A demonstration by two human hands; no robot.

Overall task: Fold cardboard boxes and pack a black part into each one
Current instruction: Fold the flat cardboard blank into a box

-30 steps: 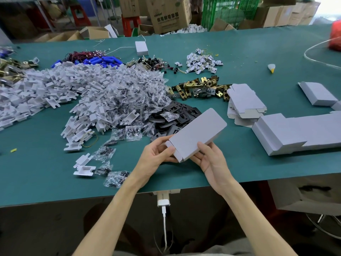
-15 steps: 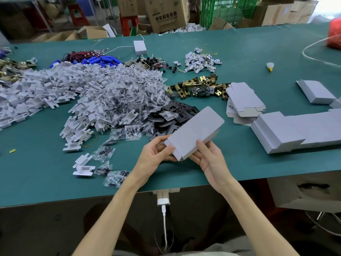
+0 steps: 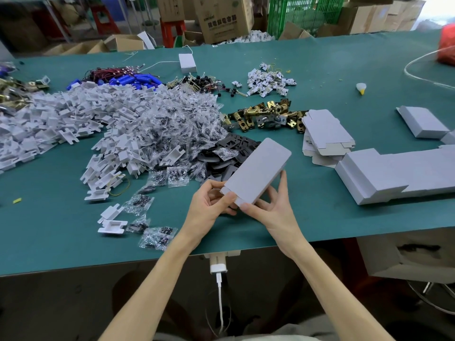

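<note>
Cluttered green table (image 3: 61, 242), cartons behind, both hands gripping probably closed box (image 3: 258, 172)

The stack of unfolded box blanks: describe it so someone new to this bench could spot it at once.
On the green table, look right of the pile of brass latches, just beyond the row of folded boxes. The stack of unfolded box blanks lies there. Unlike the closed boxes, these are flat sheets with notched flaps showing.
</note>
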